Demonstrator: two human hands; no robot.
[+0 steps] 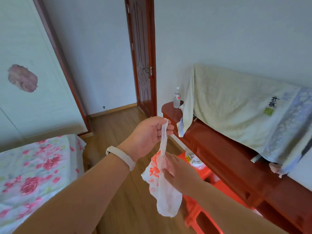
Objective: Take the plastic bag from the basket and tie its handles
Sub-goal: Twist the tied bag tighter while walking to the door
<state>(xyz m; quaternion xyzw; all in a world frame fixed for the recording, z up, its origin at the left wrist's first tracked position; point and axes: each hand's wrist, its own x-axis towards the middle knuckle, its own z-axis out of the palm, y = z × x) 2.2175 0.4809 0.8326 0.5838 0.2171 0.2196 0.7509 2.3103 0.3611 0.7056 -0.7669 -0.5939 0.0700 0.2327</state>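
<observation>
- In the middle of the room, above the wooden floor, a plastic bag hangs in the air between two bare hands, white and thin with red-orange print on its left side.
- The left hand is the higher and farther one; its fingers are closed in a pinch on the bag's handles, which are gathered into one twisted strand that runs down from the fingertips.
- A pale band sits on the left wrist.
- The right hand is lower and nearer, closed around the bag where the strand meets the body, with the crumpled bottom drooping below it.
- Just right of and below the bag stands a red-orange plastic basket, partly hidden by the right forearm; something pale lies at its far end.
- To the right runs a red-brown wooden cabinet, draped with a pale green cloth; a clear bottle stands upright on its far end.
- At the near left is a bed with a pink floral sheet.
- At the far centre stands a dark red door.
</observation>
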